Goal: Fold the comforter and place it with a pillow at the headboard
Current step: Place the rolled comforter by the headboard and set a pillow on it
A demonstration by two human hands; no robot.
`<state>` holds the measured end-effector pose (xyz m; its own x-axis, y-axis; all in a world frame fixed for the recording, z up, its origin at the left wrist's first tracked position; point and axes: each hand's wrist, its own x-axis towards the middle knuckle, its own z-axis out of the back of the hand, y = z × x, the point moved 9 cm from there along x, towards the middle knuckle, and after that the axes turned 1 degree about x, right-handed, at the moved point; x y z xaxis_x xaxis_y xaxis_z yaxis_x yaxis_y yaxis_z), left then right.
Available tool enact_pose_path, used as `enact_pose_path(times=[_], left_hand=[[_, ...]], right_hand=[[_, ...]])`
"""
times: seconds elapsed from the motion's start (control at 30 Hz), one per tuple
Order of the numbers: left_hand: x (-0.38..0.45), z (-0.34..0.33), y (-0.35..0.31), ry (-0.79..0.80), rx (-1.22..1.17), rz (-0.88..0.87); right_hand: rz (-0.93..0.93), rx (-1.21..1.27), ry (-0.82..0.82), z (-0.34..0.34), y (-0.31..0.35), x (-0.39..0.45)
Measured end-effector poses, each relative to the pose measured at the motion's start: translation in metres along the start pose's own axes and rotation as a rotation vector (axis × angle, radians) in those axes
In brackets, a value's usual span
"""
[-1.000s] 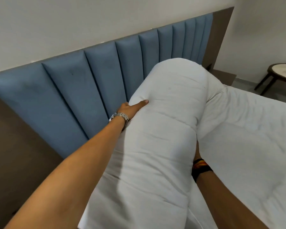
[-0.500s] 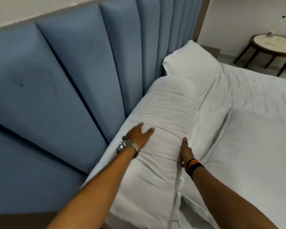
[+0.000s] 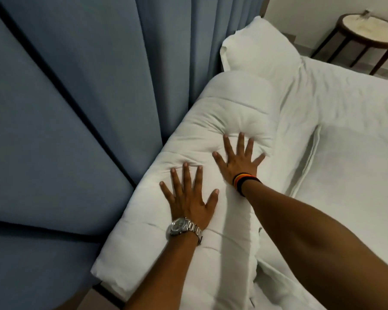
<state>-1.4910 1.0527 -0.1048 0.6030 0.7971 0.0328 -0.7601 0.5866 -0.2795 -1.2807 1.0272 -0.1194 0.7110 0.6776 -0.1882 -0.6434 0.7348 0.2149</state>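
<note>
The folded white comforter lies as a long thick bundle along the blue padded headboard, touching its panels. My left hand, with a metal watch on the wrist, lies flat on the bundle, fingers spread. A little farther along, my right hand, with a striped band on the wrist, presses flat into the comforter and dents it. Neither hand grips anything. A white pillow rests against the headboard just beyond the comforter's far end.
The white bed sheet spreads out to the right, with a folded seam beside the comforter. A round wooden side table with a pale top stands past the bed at the upper right, near the wall.
The comforter has gone from being held up in both hands to lying along the headboard. Both hands have moved onto its top and now press it flat with spread fingers.
</note>
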Motion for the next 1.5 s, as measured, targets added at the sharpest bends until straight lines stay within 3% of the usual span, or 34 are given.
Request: enact_pose_path(times=[0.13,0.23,0.33,0.47,0.6,0.67,0.73,0.87,1.0,1.2,1.5], left_hand=[[0.001,-0.024,0.011,0.06,0.042,0.009],[-0.003,-0.019,0.0,0.183,0.009,0.055],[-0.001,0.01,-0.027,0.215,-0.049,0.11],[-0.013,0.028,-0.133,0.166,-0.098,-0.17],[-0.051,-0.029,-0.23,0.359,-0.015,-0.297],[-0.069,-0.069,-0.247,0.532,-0.102,-0.24],[-0.082,-0.102,-0.252,0.676,-0.218,-0.076],[-0.097,-0.135,-0.247,0.781,-0.456,0.302],[-0.099,-0.131,-0.266,0.684,-0.499,0.281],[-0.109,-0.08,-0.334,0.472,-0.725,0.143],[-0.105,0.114,-0.373,0.124,-0.893,-0.093]], right_hand=[[0.029,0.032,0.105,-0.011,-0.003,0.004],[0.023,0.164,0.043,0.02,-0.031,-0.029],[-0.147,0.269,-0.064,0.045,-0.104,-0.085],[-0.465,0.222,-0.108,0.051,-0.247,-0.171],[-0.795,0.333,-0.099,0.037,-0.375,-0.264],[-0.902,0.488,-0.09,0.026,-0.41,-0.296],[-0.935,0.624,-0.108,0.021,-0.433,-0.309],[-0.926,0.899,-0.111,0.015,-0.463,-0.301],[-0.851,1.083,-0.147,0.016,-0.48,-0.296],[-0.703,1.239,-0.421,0.061,-0.497,-0.303],[-0.535,1.271,-0.641,0.192,-0.464,-0.327]])
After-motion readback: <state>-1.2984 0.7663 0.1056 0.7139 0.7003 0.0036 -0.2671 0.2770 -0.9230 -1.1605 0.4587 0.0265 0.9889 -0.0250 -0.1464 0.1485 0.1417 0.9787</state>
